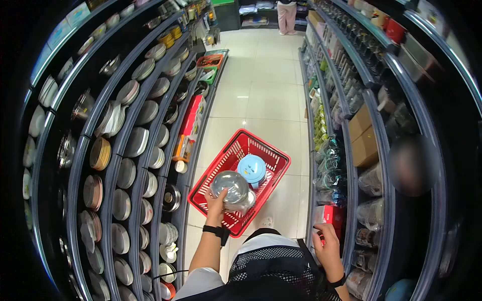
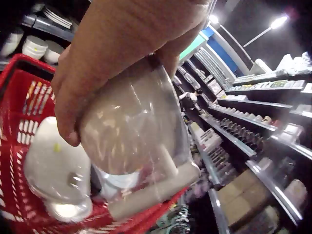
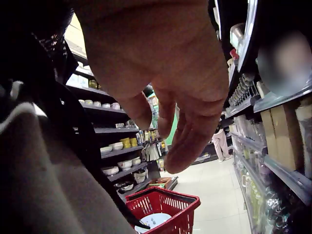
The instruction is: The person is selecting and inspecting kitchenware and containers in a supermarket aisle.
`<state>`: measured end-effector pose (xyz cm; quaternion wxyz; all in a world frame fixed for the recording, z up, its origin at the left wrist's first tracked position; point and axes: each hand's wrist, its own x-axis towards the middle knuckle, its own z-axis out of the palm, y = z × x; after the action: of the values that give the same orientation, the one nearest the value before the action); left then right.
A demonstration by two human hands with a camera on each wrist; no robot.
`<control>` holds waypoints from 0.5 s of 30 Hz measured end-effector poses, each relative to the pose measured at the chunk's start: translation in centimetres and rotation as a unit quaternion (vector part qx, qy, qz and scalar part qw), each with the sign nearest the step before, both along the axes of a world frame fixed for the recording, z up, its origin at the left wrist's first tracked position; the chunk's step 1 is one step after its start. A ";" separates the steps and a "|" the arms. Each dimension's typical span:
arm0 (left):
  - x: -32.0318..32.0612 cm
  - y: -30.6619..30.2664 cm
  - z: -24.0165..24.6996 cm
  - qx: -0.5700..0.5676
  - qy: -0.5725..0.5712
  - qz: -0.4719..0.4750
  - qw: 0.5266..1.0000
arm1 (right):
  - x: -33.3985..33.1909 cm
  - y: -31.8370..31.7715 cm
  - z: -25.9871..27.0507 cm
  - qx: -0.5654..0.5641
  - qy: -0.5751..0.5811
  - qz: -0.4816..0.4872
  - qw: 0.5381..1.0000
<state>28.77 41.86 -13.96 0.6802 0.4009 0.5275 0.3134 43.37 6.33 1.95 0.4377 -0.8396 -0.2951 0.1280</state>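
My left hand [image 1: 216, 204] grips a clear, rounded see-through vessel [image 1: 230, 186] over the near left part of a red shopping basket [image 1: 273, 193]. In the left wrist view the fingers curl round the vessel [image 2: 131, 122], with a pale beige bar [image 2: 156, 192] along its lower end. Inside the basket sits a light blue round container [image 1: 251, 168] with a small face pattern on its lid. Another pale, shiny item [image 2: 56, 163] lies in the basket beside the held vessel. My right hand [image 1: 327, 245] hangs by the right shelf, its fingers loosely bent and holding nothing.
Shelves of stacked plates and bowls [image 1: 120, 204] line the left side of the aisle. Glassware, cardboard boxes [image 1: 362, 136] and a red box [image 1: 333, 216] fill the right shelves. Pale floor tiles [image 1: 241, 95] run between them, and a person [image 1: 287, 17] stands at the far end.
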 end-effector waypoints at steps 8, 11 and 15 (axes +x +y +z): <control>-6.0 7.0 -5.2 0.003 0.106 -0.075 0.991 | 1.0 5.5 -0.7 -0.041 0.007 0.054 0.998; -5.7 7.4 -5.4 -0.098 0.087 -0.080 0.988 | 1.1 6.6 -0.9 -0.060 0.025 0.051 0.997; -5.6 7.5 -8.0 -0.163 0.017 -0.067 0.984 | 1.3 7.4 -0.7 -0.076 0.015 0.059 0.995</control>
<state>23.20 49.36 -21.95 0.7472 0.3244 0.5546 0.1699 44.65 13.78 1.26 0.3685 -0.8497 -0.3265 0.1885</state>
